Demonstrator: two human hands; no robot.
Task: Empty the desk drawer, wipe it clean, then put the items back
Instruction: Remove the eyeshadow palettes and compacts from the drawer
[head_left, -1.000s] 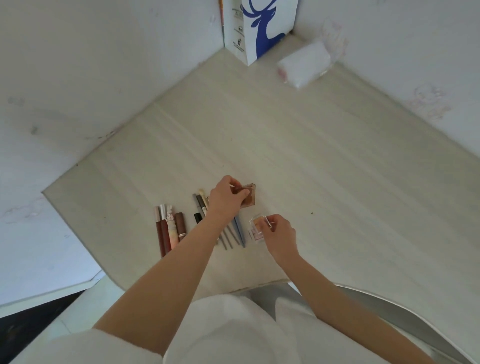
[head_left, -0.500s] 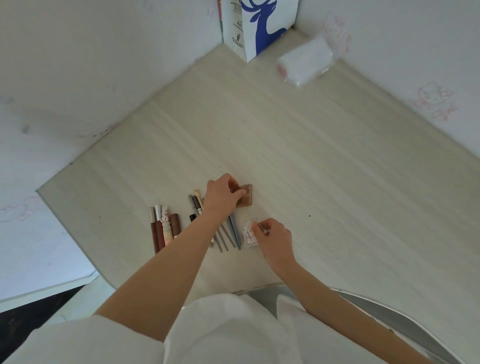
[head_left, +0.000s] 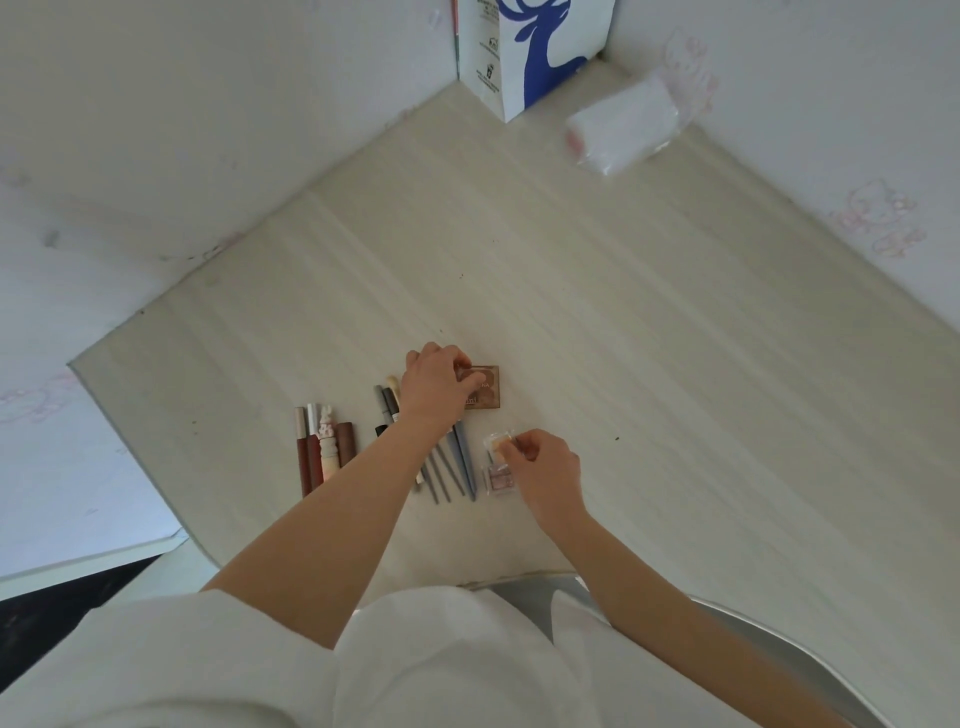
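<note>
L hand (head_left: 434, 387) gripping brown compact (head_left: 483, 389); R hand (head_left: 545, 467) pinching clear case (head_left: 498, 441) beside pencils (head_left: 452, 467).

Your left hand (head_left: 434, 387) covers part of the brown compact (head_left: 485, 388); your forearm hides the pencils' (head_left: 457, 467) middles; the deer box (head_left: 524, 47) is cropped at the top.

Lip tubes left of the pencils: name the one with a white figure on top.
The pale cream tube, third from the left; its cap carries a small white rabbit-like figure, while its neighbours are plain reddish-brown.

Desk (head_left: 597, 291) open beyond cosmetics (head_left: 324, 447); carton (head_left: 511, 57) blocks corner.
</note>
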